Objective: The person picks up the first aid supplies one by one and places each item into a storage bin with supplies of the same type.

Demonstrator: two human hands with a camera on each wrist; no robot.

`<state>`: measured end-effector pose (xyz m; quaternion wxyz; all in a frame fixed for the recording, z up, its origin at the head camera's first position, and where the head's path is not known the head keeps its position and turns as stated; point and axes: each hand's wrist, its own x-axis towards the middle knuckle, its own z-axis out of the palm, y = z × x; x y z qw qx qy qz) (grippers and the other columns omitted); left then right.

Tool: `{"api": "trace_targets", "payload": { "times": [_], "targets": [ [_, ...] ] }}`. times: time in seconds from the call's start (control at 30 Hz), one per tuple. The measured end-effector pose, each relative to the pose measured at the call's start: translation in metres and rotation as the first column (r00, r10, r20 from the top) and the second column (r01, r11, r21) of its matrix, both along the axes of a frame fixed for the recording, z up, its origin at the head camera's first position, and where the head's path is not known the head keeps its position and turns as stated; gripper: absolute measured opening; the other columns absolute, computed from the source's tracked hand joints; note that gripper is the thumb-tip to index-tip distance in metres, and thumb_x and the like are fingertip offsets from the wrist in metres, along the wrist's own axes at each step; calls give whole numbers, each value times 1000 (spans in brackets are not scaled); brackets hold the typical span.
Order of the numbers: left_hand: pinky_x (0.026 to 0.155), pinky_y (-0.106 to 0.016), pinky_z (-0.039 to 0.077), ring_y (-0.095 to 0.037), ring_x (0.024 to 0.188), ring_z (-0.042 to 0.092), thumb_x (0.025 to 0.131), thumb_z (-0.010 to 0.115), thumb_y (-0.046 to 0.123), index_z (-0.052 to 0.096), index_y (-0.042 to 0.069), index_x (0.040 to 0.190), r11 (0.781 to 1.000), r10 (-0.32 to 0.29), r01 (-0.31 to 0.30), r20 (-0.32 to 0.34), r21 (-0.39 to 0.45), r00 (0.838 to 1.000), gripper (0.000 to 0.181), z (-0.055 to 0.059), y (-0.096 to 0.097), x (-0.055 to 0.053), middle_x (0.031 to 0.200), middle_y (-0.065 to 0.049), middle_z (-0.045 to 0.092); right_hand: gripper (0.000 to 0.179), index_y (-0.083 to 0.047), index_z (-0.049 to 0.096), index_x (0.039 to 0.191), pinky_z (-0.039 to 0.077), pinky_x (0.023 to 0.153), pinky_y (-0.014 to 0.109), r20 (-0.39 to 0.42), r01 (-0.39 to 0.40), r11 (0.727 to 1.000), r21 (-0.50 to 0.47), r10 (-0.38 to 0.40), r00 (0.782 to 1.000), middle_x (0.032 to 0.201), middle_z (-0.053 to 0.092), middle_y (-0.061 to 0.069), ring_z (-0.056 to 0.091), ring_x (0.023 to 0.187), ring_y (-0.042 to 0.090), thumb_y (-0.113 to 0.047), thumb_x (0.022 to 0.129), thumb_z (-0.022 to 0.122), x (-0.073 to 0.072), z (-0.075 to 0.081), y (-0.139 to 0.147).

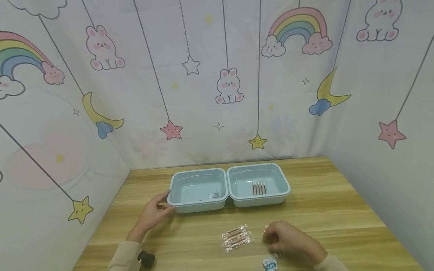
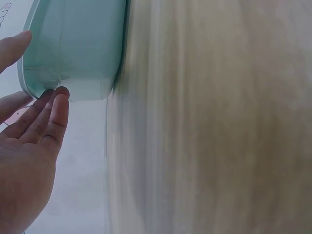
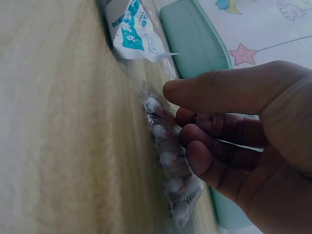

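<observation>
My left hand [image 1: 152, 214] holds the near left corner of the left pale blue plastic tub [image 1: 200, 207], thumb on its front and fingers at its end. Small white-and-blue packets [image 1: 215, 195] lie inside that tub. My right hand [image 1: 288, 241] hovers low over the table with bent fingers. In the right wrist view, thumb and fingertips stand apart, close to a row of clear-wrapped swabs [image 3: 168, 158] with white tips. Whether the fingertips touch them I cannot tell. To the left lies a bundle of brown wrapped swabs [image 1: 236, 238]. A white packet with teal print [image 1: 270, 264] lies nearer me.
A second pale blue tub [image 1: 259, 201] stands right against the first, with several brown sticks [image 1: 259, 188] lined up inside. Behind the wood-grain table [image 1: 325, 195] hangs a printed curtain [image 1: 196, 150], and similar cloth covers both sides.
</observation>
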<state>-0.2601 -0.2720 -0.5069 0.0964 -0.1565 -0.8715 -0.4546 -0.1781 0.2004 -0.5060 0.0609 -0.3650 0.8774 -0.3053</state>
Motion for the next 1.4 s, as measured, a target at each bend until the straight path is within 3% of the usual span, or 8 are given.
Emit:
{"api": "trace_targets", "payload": {
  "times": [0.43, 0.57, 0.77, 1.13, 1.4],
  "targets": [
    [74, -28, 56, -30, 100, 58, 76, 74, 28, 44, 1, 133, 1000, -5, 6, -6, 17, 1000, 70, 4, 1, 3, 121, -20, 53, 17, -14, 68, 92, 49, 58, 12, -44, -118, 992, -47, 116, 992, 80, 63, -8, 54, 68, -4, -23, 78, 71, 6, 10, -2],
    [76, -27, 56, -26, 100, 58, 75, 74, 33, 43, 2, 134, 1000, 9, -9, 5, -13, 1000, 73, 3, 0, 1, 122, -18, 53, 23, -14, 67, 93, 49, 56, 13, -1, -150, 986, -65, 151, 989, 79, 62, -7, 54, 66, -4, -31, 79, 70, 9, 10, -2],
    [77, -31, 56, -26, 101, 58, 74, 75, 31, 44, 3, 133, 1000, 6, -6, 21, 9, 1000, 72, 1, -1, 0, 123, -18, 52, 28, -15, 67, 94, 49, 55, 12, 52, -198, 977, -75, 203, 978, 79, 63, -7, 54, 66, -5, -37, 76, 71, 15, 7, 0],
    [75, -28, 56, -28, 100, 58, 75, 75, 28, 44, -1, 132, 1000, 10, -10, -3, 1, 1000, 71, -1, 1, 1, 122, -20, 53, 20, -20, 69, 87, 47, 54, 8, 69, -242, 970, -7, 242, 968, 76, 63, -15, 53, 64, -8, -12, 69, 75, 22, 5, -6],
    [76, -27, 56, -27, 101, 58, 75, 75, 27, 44, 2, 133, 1000, 12, -12, 13, 3, 1000, 71, 0, 1, 1, 123, -18, 53, 15, -20, 71, 80, 45, 50, 6, 55, -213, 977, 30, 211, 976, 70, 63, -17, 50, 58, -11, -10, 69, 74, 22, 4, -11]
  ]
}}
